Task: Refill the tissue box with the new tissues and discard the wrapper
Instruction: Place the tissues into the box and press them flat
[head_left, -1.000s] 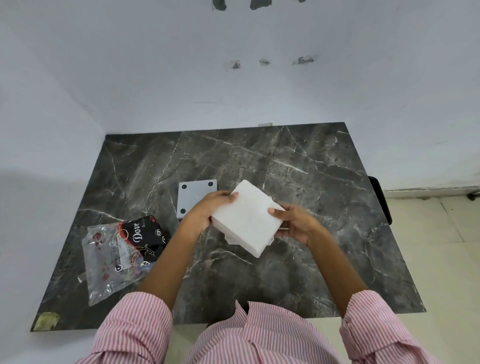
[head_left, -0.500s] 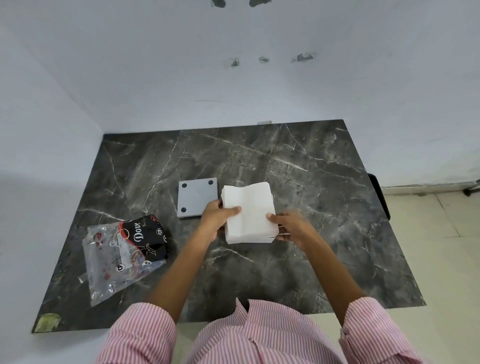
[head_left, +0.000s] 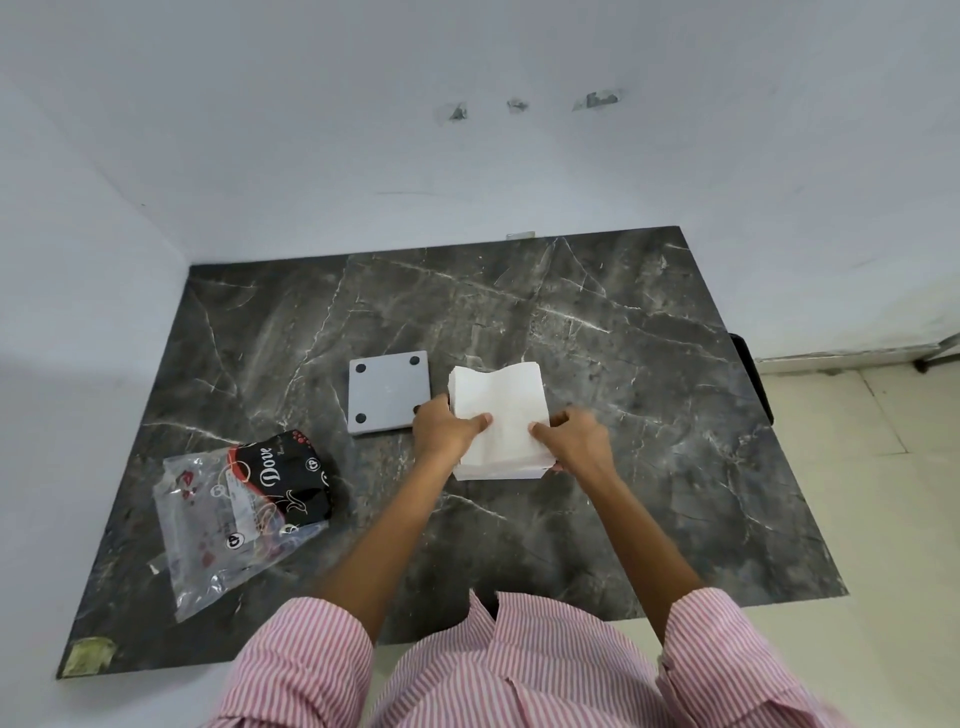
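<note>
Hands grip the white square stack of folded paper tissues from both sides: we see our left hand on the stack's left edge with the thumb pressed on its top sheet, and our right hand on the right edge with the thumb likewise on top and the fingers wrapped down the side. Both hands grasp the stack, which sits flat near the middle of the dark grey marble-pattern tabletop; we cannot tell whether a box lies under it. Just beside the stack, on its left, lies a flat grey square plate with black round pads at its corners, touching our left hand. Well apart, toward the near left of the tabletop, lies the crumpled clear plastic wrapper with a black printed panel. Pink-and-white striped sleeves cover our upper arms.
</note>
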